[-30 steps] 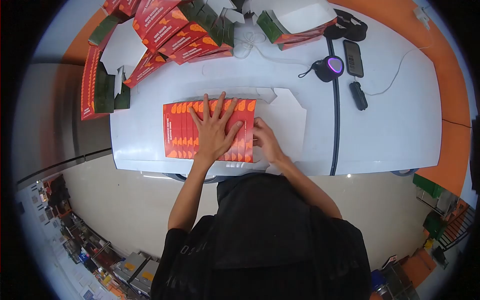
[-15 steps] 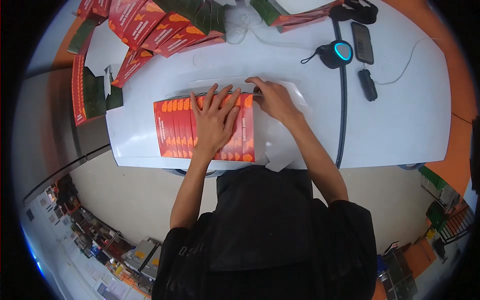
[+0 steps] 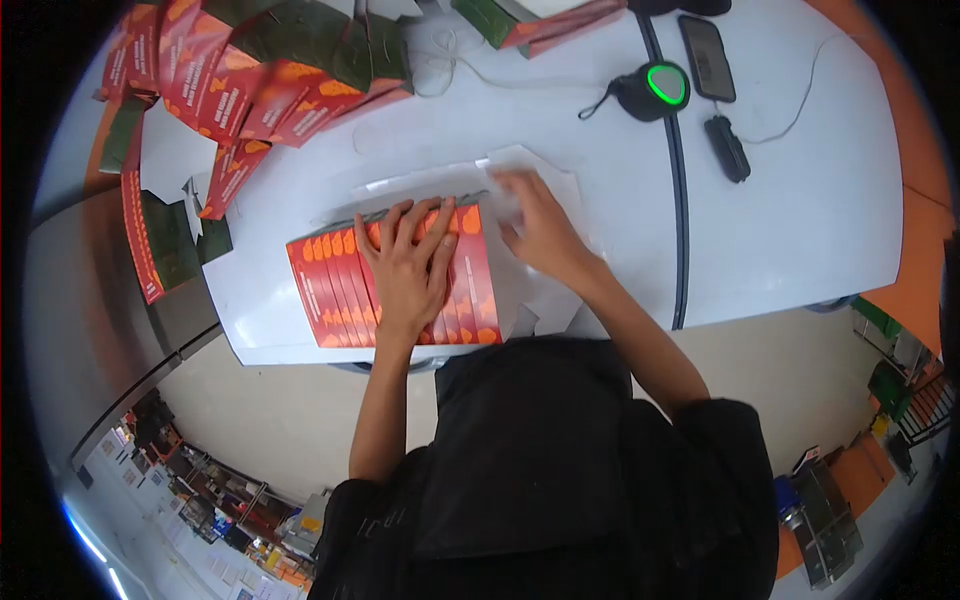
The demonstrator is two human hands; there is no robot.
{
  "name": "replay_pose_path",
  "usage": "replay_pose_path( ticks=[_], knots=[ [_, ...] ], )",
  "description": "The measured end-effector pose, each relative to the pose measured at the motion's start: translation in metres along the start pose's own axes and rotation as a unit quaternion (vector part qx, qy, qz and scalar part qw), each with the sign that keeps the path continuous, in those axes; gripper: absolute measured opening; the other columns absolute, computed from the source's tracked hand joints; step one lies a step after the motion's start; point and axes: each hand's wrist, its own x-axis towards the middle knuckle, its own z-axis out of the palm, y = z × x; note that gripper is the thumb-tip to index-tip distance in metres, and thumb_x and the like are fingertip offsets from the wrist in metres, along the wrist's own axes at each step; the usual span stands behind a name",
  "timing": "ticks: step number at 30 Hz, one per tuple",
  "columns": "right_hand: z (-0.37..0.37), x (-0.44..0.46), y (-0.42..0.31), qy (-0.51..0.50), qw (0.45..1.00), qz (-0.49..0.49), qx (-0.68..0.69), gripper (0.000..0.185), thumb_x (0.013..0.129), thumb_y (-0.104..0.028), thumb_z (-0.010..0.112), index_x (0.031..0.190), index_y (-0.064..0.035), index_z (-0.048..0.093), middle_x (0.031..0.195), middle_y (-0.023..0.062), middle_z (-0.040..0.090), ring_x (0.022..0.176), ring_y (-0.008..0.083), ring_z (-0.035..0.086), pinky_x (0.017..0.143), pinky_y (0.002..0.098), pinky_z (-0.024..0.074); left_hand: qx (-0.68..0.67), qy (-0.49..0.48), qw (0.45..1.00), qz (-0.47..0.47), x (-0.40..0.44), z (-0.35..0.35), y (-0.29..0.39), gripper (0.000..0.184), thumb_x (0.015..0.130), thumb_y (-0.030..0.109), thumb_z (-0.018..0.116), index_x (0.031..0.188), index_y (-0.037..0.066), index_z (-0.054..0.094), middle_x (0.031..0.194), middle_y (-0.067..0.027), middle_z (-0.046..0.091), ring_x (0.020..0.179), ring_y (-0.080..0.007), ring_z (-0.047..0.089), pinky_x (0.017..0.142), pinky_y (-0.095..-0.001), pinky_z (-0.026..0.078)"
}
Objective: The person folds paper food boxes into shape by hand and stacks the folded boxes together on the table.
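The white tabletop (image 3: 790, 230) is viewed from close above by one wide-angle, head-worn camera, tilted forward and steeply down.

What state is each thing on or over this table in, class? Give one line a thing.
Left hand: fingers spread, pressing on boxes
Right hand: fingers bent, blurred, nothing visibly held
Row of red boxes: overlapping, under the left hand
Heaped boxes: piled up, tilted
Speaker: ring glowing green
Phone: lying flat; screen on or off, cannot tell
Small black device: lying down, cord attached
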Motion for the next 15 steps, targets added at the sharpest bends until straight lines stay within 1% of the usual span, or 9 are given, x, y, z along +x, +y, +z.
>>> replay_pose_path(
  ticks=[1, 3, 5, 8, 9, 10, 12, 13, 15],
  knots=[
    [-0.014, -0.019, -0.002, -0.08, 0.996, 0.039, -0.007, 0.074, 0.078, 0.004, 0.072, 0.148, -0.0079, 0.05, 0.136, 0.0185, 0.056, 0.131, 0.0413, 0.052, 0.11, 0.048, 0.0466, 0.004, 0.01, 1.0, -0.016, 0.002, 0.001, -0.001, 0.041, 0.104, 0.031, 0.06, 0.144, 0.024, 0.067, 0.138, 0.0007, 0.063, 0.135, -0.0267, 0.05, 0.123, -0.0691, 0.007],
    [-0.03, -0.055, -0.011, -0.274, 0.958, 0.032, -0.082, 0.07, 0.078, 0.0, 0.075, 0.144, -0.0071, 0.054, 0.137, 0.0178, 0.056, 0.13, 0.0397, 0.053, 0.109, 0.0466, 0.0474, 0.012, 0.028, 0.998, -0.047, 0.009, 0.005, -0.001, 0.041, 0.104, 0.031, 0.059, 0.144, 0.022, 0.067, 0.139, 0.0, 0.062, 0.136, -0.0266, 0.049, 0.123, -0.0693, 0.007],
    [-0.009, -0.083, -0.017, -0.239, 0.968, 0.0, -0.083, 0.058, 0.078, 0.003, 0.07, 0.134, -0.0069, 0.059, 0.13, 0.0145, 0.06, 0.122, 0.0374, 0.056, 0.105, 0.0453, 0.0494, 0.014, 0.036, 0.997, -0.066, 0.019, 0.004, 0.002, 0.042, 0.105, 0.031, 0.057, 0.145, 0.021, 0.066, 0.139, -0.0022, 0.062, 0.136, -0.0271, 0.049, 0.123, -0.0701, 0.007],
    [0.03, -0.089, 0.013, -0.125, 0.979, -0.002, -0.16, 0.046, 0.08, 0.006, 0.061, 0.125, -0.0063, 0.062, 0.123, 0.0117, 0.063, 0.113, 0.037, 0.057, 0.097, 0.0462, 0.0518, 0.029, 0.049, 0.995, -0.087, 0.026, 0.009, 0.002, 0.043, 0.106, 0.031, 0.056, 0.147, 0.021, 0.064, 0.14, -0.0033, 0.062, 0.137, -0.0272, 0.049, 0.123, -0.0706, 0.008],
    [0.034, -0.084, 0.011, -0.069, 0.986, -0.015, -0.149, 0.045, 0.081, 0.008, 0.055, 0.123, -0.005, 0.061, 0.117, 0.0104, 0.065, 0.107, 0.0376, 0.057, 0.092, 0.0478, 0.0528, 0.038, 0.053, 0.993, -0.101, 0.027, 0.011, 0.0, 0.043, 0.106, 0.031, 0.056, 0.148, 0.021, 0.063, 0.141, -0.0033, 0.061, 0.137, -0.0272, 0.05, 0.123, -0.0707, 0.008],
    [0.035, -0.081, 0.009, -0.058, 0.986, -0.017, -0.155, 0.035, 0.087, 0.004, 0.055, 0.121, -0.0031, 0.062, 0.115, 0.0127, 0.066, 0.106, 0.0384, 0.058, 0.09, 0.0485, 0.0534, 0.047, 0.059, 0.991, -0.115, 0.028, 0.01, -0.001, 0.043, 0.107, 0.031, 0.056, 0.148, 0.021, 0.062, 0.141, -0.0034, 0.061, 0.138, -0.0272, 0.05, 0.123, -0.0708, 0.009],
    [0.04, -0.079, 0.011, -0.051, 0.991, 0.023, -0.125, 0.018, 0.098, -0.004, 0.057, 0.114, -0.0006, 0.065, 0.107, 0.0169, 0.066, 0.106, 0.0397, 0.058, 0.093, 0.0496, 0.0524, 0.038, 0.076, 0.988, -0.128, 0.029, 0.01, 0.0, 0.044, 0.107, 0.031, 0.056, 0.149, 0.021, 0.062, 0.14, -0.0037, 0.062, 0.137, -0.0268, 0.05, 0.123, -0.072, 0.009],
    [0.042, -0.08, 0.015, -0.047, 0.992, 0.038, -0.111, 0.016, 0.098, -0.005, 0.059, 0.111, 0.0003, 0.065, 0.106, 0.0181, 0.066, 0.105, 0.0396, 0.059, 0.091, 0.0496, 0.0528, 0.033, 0.082, 0.987, -0.134, 0.031, 0.011, 0.0, 0.044, 0.107, 0.031, 0.056, 0.149, 0.021, 0.062, 0.14, -0.0038, 0.062, 0.137, -0.0266, 0.05, 0.122, -0.0726, 0.009],
    [0.04, -0.081, 0.017, -0.043, 0.99, -0.012, -0.133, 0.014, 0.099, -0.007, 0.061, 0.11, 0.0005, 0.065, 0.104, 0.0193, 0.066, 0.102, 0.0395, 0.06, 0.087, 0.0497, 0.0536, 0.023, 0.099, 0.987, -0.127, 0.032, 0.013, -0.001, 0.044, 0.107, 0.032, 0.054, 0.148, 0.021, 0.062, 0.138, -0.0037, 0.062, 0.136, -0.027, 0.05, 0.122, -0.0738, 0.008]
  ],
)
